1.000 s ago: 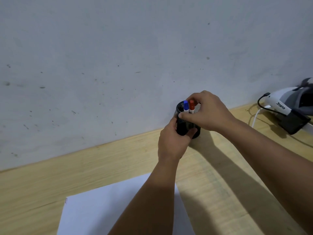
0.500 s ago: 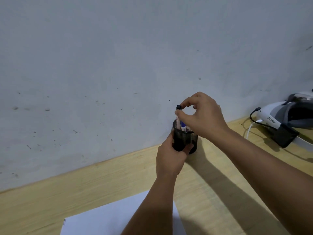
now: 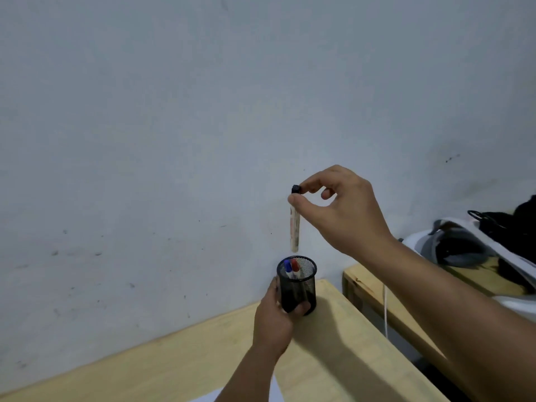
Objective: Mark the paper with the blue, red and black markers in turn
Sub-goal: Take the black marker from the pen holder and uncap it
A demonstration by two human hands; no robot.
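My right hand (image 3: 339, 210) pinches the black-capped marker (image 3: 294, 227) by its cap end, and the marker hangs upright just above the black mesh pen cup (image 3: 298, 288). The blue marker (image 3: 288, 266) and the red marker (image 3: 295, 266) stand inside the cup, caps up. My left hand (image 3: 275, 317) is wrapped around the lower part of the cup, which stands on the wooden table (image 3: 185, 364) close to the wall. A sliver of the white paper (image 3: 274, 393) shows at the bottom edge, mostly hidden by my left forearm.
The grey wall (image 3: 203, 140) rises right behind the cup. The table's right edge drops to a gap, beyond which a second wooden surface (image 3: 374, 288) carries a white and grey headset (image 3: 452, 245) with dark straps and a white cable (image 3: 385, 311) hanging down.
My right hand has lifted the black marker straight up, clear of the cup. The view has tilted upward, so most of the paper has left the frame. The left hand still holds the cup.
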